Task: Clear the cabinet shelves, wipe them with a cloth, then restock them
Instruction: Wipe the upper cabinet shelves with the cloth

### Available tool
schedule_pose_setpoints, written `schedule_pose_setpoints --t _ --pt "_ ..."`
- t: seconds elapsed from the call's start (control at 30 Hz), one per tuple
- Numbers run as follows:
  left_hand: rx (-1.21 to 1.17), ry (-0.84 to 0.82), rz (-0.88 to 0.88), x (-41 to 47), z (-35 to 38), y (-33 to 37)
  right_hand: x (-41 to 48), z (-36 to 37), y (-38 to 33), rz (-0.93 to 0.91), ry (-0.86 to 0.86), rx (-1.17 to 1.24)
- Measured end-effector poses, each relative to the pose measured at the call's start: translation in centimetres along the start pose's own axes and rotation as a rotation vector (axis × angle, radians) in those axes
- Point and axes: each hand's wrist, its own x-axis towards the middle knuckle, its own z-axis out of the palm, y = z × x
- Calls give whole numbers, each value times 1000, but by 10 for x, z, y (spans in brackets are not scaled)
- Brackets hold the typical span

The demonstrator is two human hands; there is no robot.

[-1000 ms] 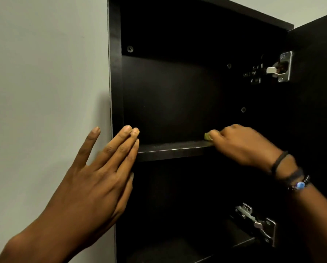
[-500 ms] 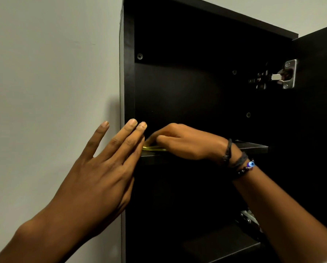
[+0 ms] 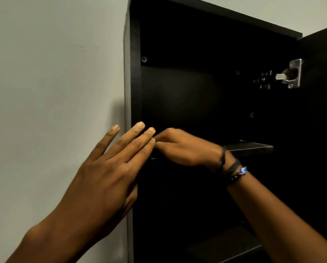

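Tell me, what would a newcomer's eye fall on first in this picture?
First the two hands in the middle: the left hand, fingers straight, at the left edge of the dark open cabinet, and the right hand, fingers curled, at the left end of the shelf. Next the metal hinge at the upper right, and the bracelets with a blue bead on the right wrist.

Two bare forearms and hands, seen from the wearer's own viewpoint. The left hand [image 3: 109,168] has short, neatly trimmed, unpainted fingernails. The right hand [image 3: 185,149] is slightly blurred. Its wrist wears three stacked bands: a thin black cord loop [image 3: 223,155] nearest the hand, a wider dark wrapped band [image 3: 232,166] behind it, then a dark beaded bracelet [image 3: 236,175] with one round, bright blue bead [image 3: 243,170] with a pale centre
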Motion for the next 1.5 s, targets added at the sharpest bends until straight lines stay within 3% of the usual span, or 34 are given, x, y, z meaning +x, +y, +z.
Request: schedule_pose_setpoints --t 0.17,0.37,0.57,0.63,0.73,0.8,0.87,0.97,1.1,1.33,1.5 --pt "-57 40 -14 8 -5 2 -40 -14 -11 -49 31 96" --pt "-32 0 -24 5 1 2 -77 -38 30 358 147 -113" --pt "-250 153 -65 40 3 32 -75 3 -2 20 246 -150" --pt "-305 164 -80 52 10 38 -89 -9 7 144 275 -260" --pt "-272 104 -27 74 21 37 -108 -37 45 511 199 -389" --pt "-329 -11 -29 89 26 32 -105 -54 77 701 158 -424" --pt "-359 -135 -42 102 34 26 -92 -60 102 774 89 -449" --pt "-271 -210 -30 108 45 25 -72 -55 114 708 46 -347" --pt "-227 -165 -45 104 51 29 -88 -68 94 600 43 -100" --pt "-217 -181 -58 107 57 31 -63 -63 115 775 3 -370" --pt "-170 -185 -63 105 54 29 -77 -71 110 664 2 -75"
